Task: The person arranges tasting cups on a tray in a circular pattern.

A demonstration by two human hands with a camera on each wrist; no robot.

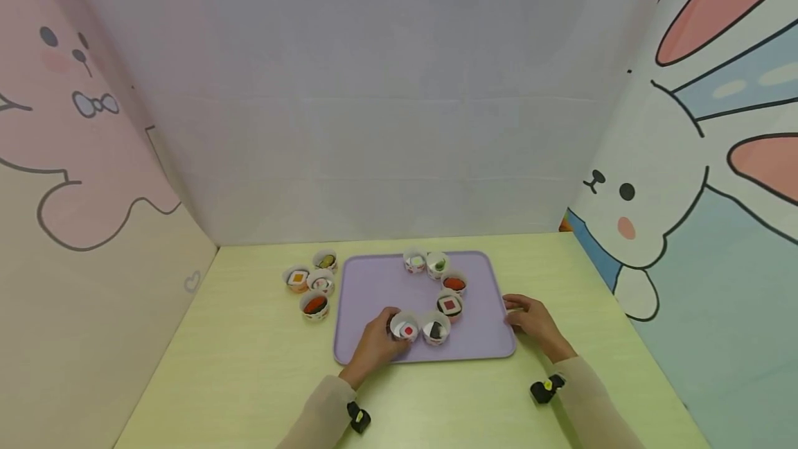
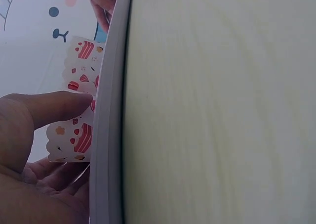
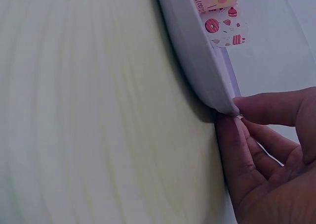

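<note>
My left hand (image 1: 377, 341) grips a white printed paper cup (image 1: 405, 328) near the front edge of the lavender tray (image 1: 374, 286). Inside that cup lies a white piece with a red dot, like toy sushi. In the left wrist view the thumb (image 2: 64, 108) presses the cup's side, with the other fingers behind it. Right beside it stands a paper cup (image 1: 436, 329) with a white and black piece. At the tray's right side, my right hand (image 1: 535, 324) pinches the rim (image 3: 224, 98) between thumb and fingers.
More filled paper cups curve along the tray, including a red-topped one (image 1: 454, 284) and a green one (image 1: 438, 265). Left of the tray, several cups cluster on the pale wooden table (image 1: 249, 359), the nearest with a red-topped piece (image 1: 314, 305). A white wall (image 1: 386, 123) rises behind.
</note>
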